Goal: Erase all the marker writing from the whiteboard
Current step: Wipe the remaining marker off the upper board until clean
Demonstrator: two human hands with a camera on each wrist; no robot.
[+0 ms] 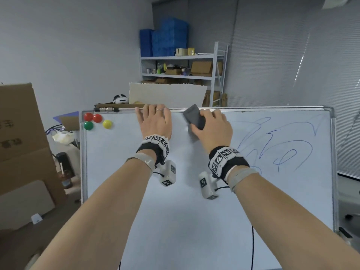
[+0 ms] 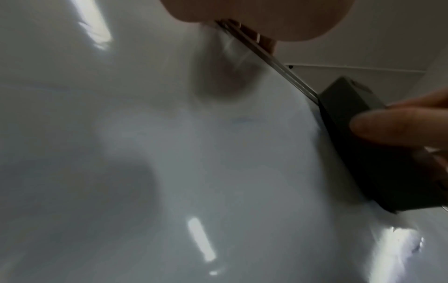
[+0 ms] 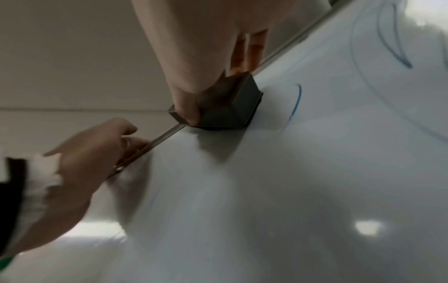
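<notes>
The whiteboard stands tilted, its metal frame running along the top edge. The left hand lies on the board at the middle of the top edge, palm against the surface, fingers hooked over the frame and gripping it; a ring shows on one finger. The right hand is just beside it, toward the right, fingers and thumb clamped round a dark grey eraser. The eraser is pressed flat against the board directly under the top edge, one end overlapping the frame. Blue writing covers the right half of the board, from near the top right corner down to mid-height; its nearest strokes lie close to the right wrist. The left half shows no strokes. Four magnets, two red, one green, one yellow, sit in the top left corner. A marker lies along the top edge above them.
</notes>
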